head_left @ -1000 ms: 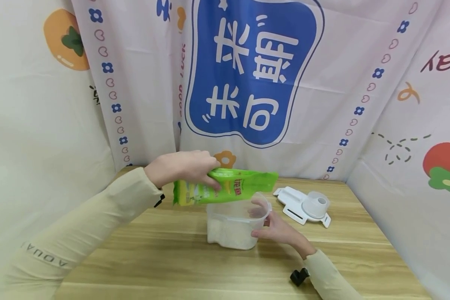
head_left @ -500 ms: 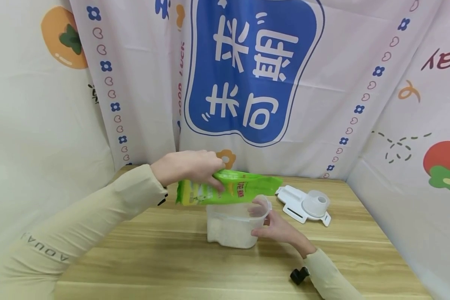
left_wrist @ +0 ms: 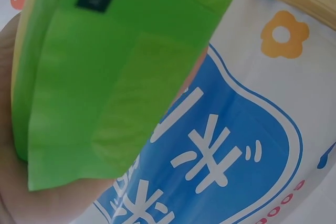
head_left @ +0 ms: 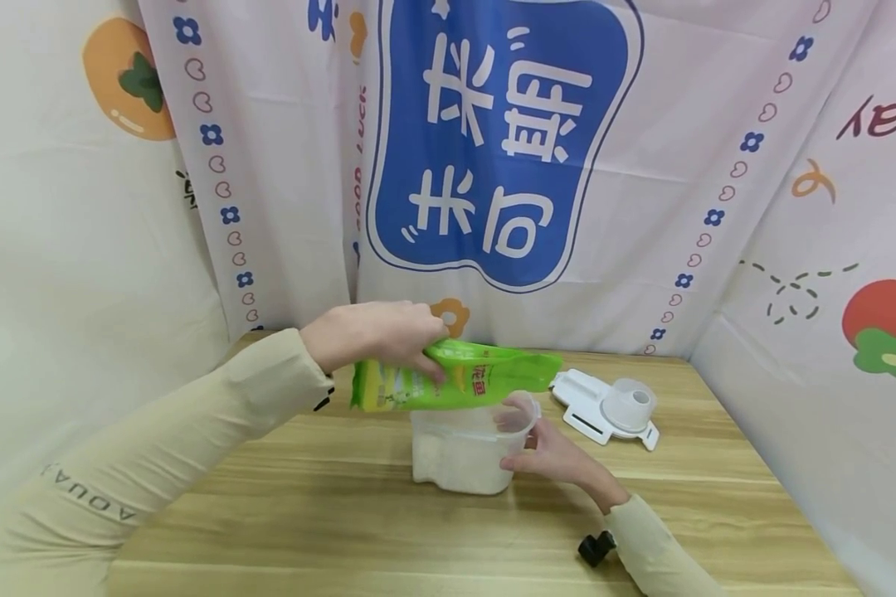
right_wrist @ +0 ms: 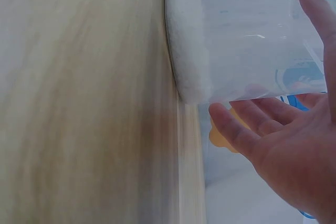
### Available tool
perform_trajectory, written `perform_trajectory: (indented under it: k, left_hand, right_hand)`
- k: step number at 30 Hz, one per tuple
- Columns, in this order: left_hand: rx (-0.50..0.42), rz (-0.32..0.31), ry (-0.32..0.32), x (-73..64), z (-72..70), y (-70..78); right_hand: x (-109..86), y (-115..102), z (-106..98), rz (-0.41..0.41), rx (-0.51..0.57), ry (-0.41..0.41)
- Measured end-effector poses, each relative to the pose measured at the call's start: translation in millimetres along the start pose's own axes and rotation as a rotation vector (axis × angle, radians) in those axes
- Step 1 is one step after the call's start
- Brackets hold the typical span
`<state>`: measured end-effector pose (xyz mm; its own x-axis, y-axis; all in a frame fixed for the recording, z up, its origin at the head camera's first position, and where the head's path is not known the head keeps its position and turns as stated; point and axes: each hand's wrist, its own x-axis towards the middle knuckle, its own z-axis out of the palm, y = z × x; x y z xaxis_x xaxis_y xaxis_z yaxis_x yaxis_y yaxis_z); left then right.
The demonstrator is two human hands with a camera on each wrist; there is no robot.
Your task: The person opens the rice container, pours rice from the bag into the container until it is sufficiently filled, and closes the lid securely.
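My left hand (head_left: 379,333) grips a green plastic bag (head_left: 496,373) with red lettering, thumb on the near side and fingers over the top. The bag lies nearly level, its mouth end to the right, over a clear plastic storage container (head_left: 463,460). In the left wrist view the bag (left_wrist: 115,87) covers most of that hand. My right hand (head_left: 556,454) holds the container's right side near the rim, thumb in front and fingers behind. The right wrist view shows a layer of white, rice-like grains (right_wrist: 189,51) at the bottom of the container, which stands on the table.
A white lid (head_left: 584,405) with a clear cup (head_left: 630,406) on it lies on the wooden table (head_left: 328,531), right of the container. Printed cloth (head_left: 299,166) hangs behind the table and at both sides. A black wrist mount (head_left: 596,549) sits at the right sleeve.
Over the last second the left hand and bag have shifted slightly right, mostly in the first half. The right hand and the container stay in nearly the same place.
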<state>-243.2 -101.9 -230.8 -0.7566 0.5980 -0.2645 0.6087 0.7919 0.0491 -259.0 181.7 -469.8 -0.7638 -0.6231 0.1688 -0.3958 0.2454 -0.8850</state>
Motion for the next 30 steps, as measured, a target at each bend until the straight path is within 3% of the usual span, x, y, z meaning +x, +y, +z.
perform_trajectory:
  k: [30]
  left_hand:
    - [0.028,-0.041,-0.007,1.1,-6.8,5.0]
  right_hand:
    - [-1.2,1.5,-0.3,-0.017,0.006,-0.012]
